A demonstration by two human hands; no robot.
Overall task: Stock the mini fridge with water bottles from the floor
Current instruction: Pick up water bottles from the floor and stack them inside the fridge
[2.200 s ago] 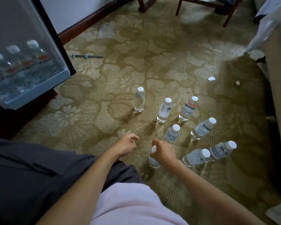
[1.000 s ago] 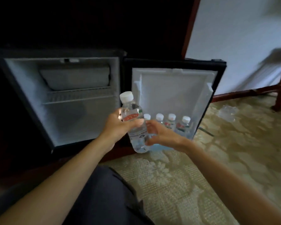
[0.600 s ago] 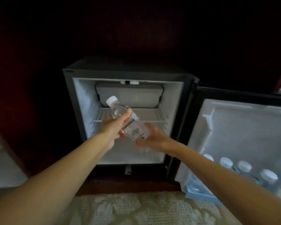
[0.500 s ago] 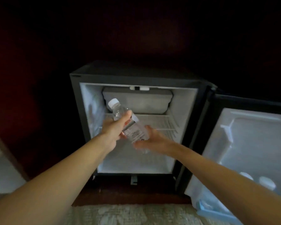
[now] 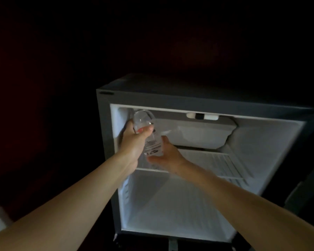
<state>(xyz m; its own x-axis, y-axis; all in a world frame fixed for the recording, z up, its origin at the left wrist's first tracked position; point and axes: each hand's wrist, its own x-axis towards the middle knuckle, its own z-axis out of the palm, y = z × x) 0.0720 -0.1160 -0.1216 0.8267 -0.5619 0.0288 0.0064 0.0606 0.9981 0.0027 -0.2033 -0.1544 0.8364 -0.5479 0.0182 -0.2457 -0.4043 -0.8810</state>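
So this was the loading step. One water bottle (image 5: 153, 146) was up inside the mini fridge (image 5: 104, 134), in the top left corner of the cavity, above the wire shelf (image 5: 212, 162) and just beside the freezer box (image 5: 198, 134). It was tilted with its top end pointing inward (couldn't make out the cap, too dark and blurry). The left hand (image 5: 134, 142) had its fingers (image 5: 146, 130) wrapped round the upper part of the bottle. The right hand (image 5: 168, 156) cupped the bottom end, thumb up the side, the rest underneath. As far as I could tell the bottle wasn't resting on anything yet.

My guess for the next move was to bring it down onto the shelf. There didn't look to be much headroom on that level, so laying it flat along the left wall seemed the safer bet than standing it up. After that both hands would need to let go and back out without rolling it off the wires.
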